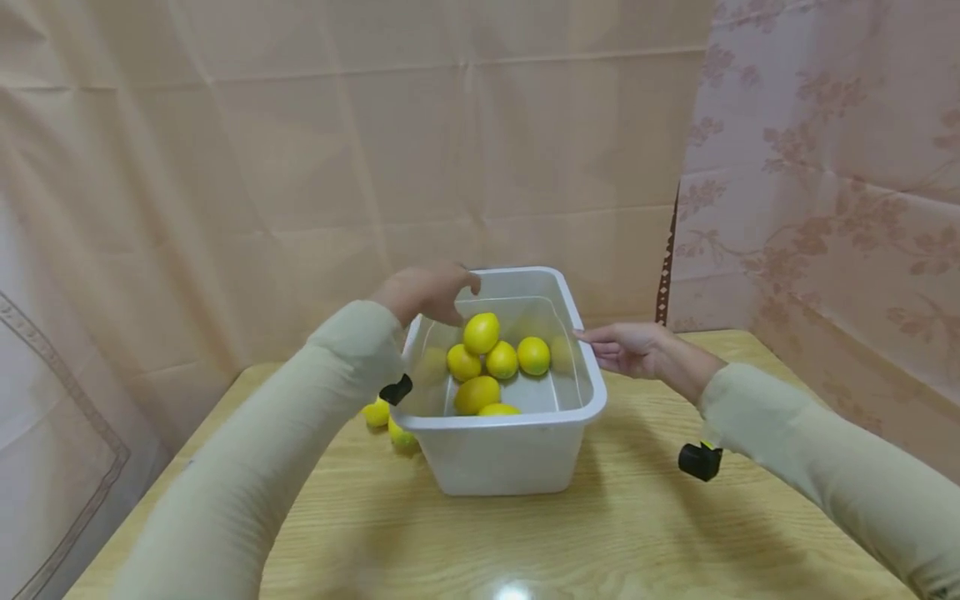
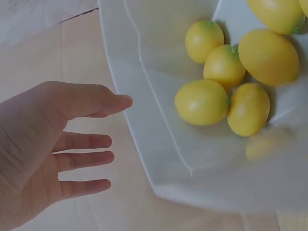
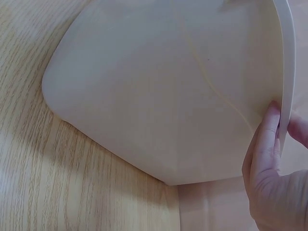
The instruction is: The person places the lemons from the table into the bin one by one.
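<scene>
A white plastic tub (image 1: 504,454) stands on the wooden table with several yellow lemons (image 1: 502,360) inside. At its left rim is my left hand (image 1: 427,292); in the left wrist view the thumb tip overlaps the rim while the other fingers (image 2: 85,158) reach out straight and apart, holding nothing. On the opposite side my right hand (image 1: 630,346) pinches the tub's right rim. The right wrist view shows those fingers (image 3: 264,144) against the outer wall under the lip, with the thumb on the other side of the rim.
Outside the tub, at its left, more lemons (image 1: 377,412) lie on the table (image 1: 637,533), partly hidden by the left sleeve and the tub. Beige curtains (image 1: 300,167) hang behind the table, and a flowered curtain (image 1: 840,192) hangs at the right.
</scene>
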Action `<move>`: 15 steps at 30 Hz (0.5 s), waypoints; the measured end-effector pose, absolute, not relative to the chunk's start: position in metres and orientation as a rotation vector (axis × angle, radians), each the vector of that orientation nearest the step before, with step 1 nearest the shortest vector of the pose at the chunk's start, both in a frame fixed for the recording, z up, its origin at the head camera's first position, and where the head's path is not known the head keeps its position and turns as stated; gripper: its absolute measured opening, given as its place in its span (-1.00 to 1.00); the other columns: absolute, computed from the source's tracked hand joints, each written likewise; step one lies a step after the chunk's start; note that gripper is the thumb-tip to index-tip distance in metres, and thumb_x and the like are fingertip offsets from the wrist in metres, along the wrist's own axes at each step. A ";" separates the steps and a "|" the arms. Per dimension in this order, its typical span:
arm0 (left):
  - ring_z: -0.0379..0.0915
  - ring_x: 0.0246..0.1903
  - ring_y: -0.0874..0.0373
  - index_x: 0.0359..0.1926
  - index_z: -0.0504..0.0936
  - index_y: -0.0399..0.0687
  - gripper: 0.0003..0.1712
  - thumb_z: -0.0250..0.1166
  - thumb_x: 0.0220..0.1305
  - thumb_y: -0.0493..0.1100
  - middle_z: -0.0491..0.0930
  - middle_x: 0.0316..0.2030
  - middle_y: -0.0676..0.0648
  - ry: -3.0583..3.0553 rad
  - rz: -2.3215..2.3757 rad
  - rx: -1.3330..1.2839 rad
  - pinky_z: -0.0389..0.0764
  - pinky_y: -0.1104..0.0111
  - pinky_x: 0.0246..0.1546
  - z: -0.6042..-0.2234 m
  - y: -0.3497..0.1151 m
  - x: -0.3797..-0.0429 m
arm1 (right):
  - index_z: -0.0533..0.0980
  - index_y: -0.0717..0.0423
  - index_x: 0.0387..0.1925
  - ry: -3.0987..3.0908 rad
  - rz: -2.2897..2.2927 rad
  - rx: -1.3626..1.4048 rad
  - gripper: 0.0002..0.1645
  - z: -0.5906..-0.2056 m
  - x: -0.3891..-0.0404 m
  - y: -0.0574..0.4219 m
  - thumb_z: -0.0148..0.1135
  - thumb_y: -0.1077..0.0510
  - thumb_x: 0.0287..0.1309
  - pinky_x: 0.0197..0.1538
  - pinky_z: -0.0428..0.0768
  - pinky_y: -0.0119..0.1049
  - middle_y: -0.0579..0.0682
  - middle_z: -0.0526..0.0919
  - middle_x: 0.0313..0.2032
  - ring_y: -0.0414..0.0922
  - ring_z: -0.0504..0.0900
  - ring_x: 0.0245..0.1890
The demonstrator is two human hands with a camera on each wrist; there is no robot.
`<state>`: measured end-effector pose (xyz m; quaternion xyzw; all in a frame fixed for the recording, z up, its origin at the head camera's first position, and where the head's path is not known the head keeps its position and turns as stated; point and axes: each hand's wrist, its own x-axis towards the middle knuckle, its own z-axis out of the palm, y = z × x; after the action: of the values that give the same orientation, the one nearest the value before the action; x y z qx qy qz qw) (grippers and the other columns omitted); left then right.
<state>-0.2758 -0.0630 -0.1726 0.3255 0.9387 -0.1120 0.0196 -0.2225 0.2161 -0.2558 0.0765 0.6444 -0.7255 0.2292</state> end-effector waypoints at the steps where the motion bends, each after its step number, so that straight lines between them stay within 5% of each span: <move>1: 0.36 0.19 -0.10 0.21 0.45 -0.04 -0.42 0.33 0.15 -0.10 0.44 0.20 -0.20 2.918 -0.330 1.006 0.43 0.03 0.25 -0.171 -0.067 -0.275 | 0.42 0.09 -0.18 1.776 -1.997 0.207 -0.83 -0.256 -0.223 0.216 0.21 0.17 0.24 -0.14 0.68 -0.50 -0.12 0.71 -0.44 -0.29 0.69 -0.38; 7: 0.36 0.19 -0.18 0.24 0.41 -0.11 -0.41 0.28 0.18 -0.12 0.37 0.24 -0.28 2.970 -0.149 0.968 0.41 -0.06 0.26 -0.168 -0.104 -0.272 | 0.40 0.09 -0.14 1.780 -1.997 0.211 -0.78 -0.255 -0.223 0.215 0.23 0.16 0.23 -0.14 0.68 -0.50 -0.12 0.72 -0.44 -0.29 0.70 -0.39; 15: 0.46 0.08 -0.24 0.16 0.44 -0.23 -0.45 0.26 0.15 -0.14 0.52 0.10 -0.32 3.074 0.031 1.039 0.48 -0.07 0.15 -0.189 -0.160 -0.271 | 0.40 0.09 -0.15 1.774 -1.999 0.224 -0.80 -0.254 -0.224 0.215 0.22 0.17 0.24 -0.14 0.68 -0.50 -0.12 0.71 -0.44 -0.29 0.70 -0.38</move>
<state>-0.2714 -0.1603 -0.1889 0.3196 0.9461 0.0094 -0.0518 -0.2239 0.2148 -0.2538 0.0813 0.6439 -0.7259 0.2277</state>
